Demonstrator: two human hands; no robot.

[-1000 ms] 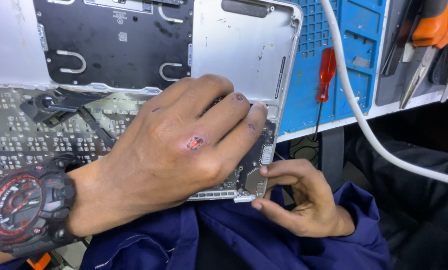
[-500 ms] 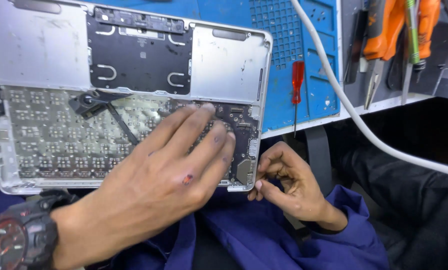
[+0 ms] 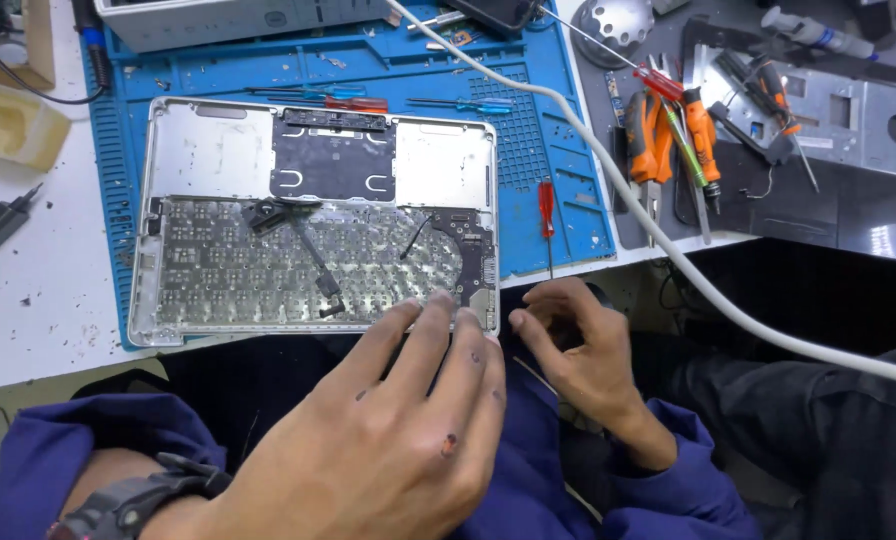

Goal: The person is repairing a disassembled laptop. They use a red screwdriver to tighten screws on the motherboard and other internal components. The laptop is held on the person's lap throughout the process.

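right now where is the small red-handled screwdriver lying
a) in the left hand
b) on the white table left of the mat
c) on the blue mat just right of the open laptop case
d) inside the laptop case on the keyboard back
c: the red-handled screwdriver lies on the blue mat just right of the open laptop case, apart from both the left hand and the right hand.

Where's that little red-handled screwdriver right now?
In the head view, the red-handled screwdriver lies on the blue mat, just right of the open laptop case and above the right hand.
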